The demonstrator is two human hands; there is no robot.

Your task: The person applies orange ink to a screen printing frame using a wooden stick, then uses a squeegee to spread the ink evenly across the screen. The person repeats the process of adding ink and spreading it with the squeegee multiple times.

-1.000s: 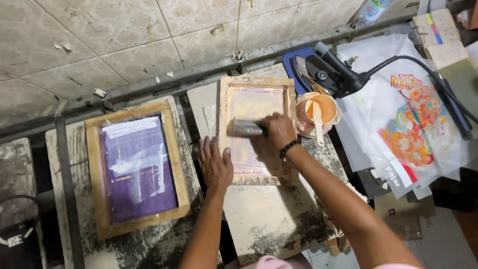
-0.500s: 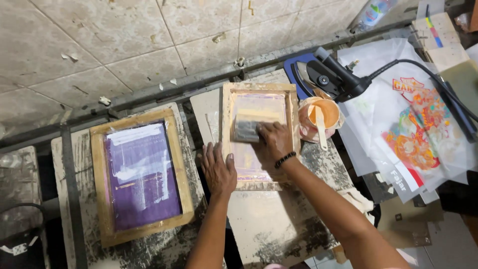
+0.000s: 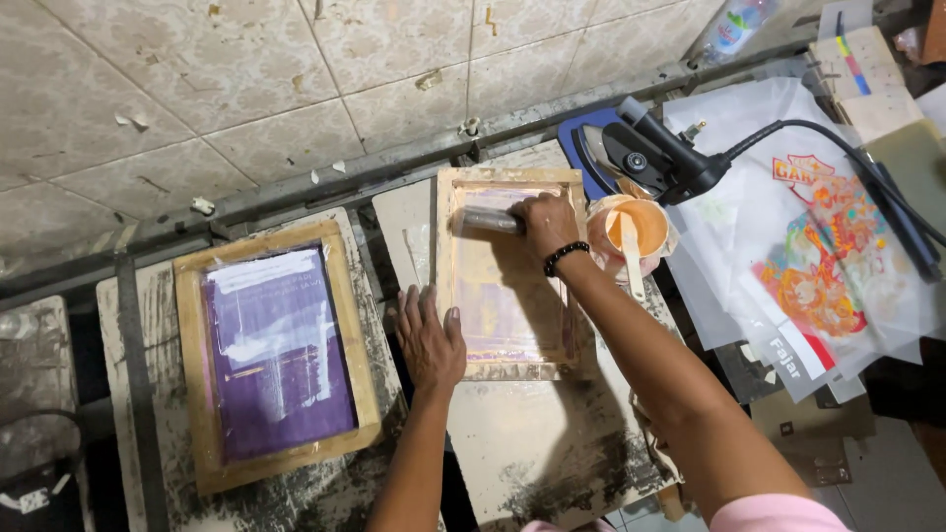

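My right hand (image 3: pixel 545 226), with a dark bead bracelet at the wrist, grips a squeegee (image 3: pixel 481 221) near the far end of a small wooden screen-print frame (image 3: pixel 505 276) whose mesh shows pale pink ink. My left hand (image 3: pixel 430 339) lies flat, fingers spread, on the near left edge of that frame and the board under it. The frame rests on a stained pale board (image 3: pixel 552 443).
A larger wooden frame with purple mesh (image 3: pixel 276 353) lies to the left. A tub of orange ink with a stick (image 3: pixel 632 232) stands right of the small frame, beside a clothes iron (image 3: pixel 641 153) with a black cord. Printed colourful sheets (image 3: pixel 818 266) cover the right. Tiled floor lies beyond.
My right hand has pushed the squeegee away from me, from the middle of the small frame to its far end. My left hand stays pressed on the near left edge.
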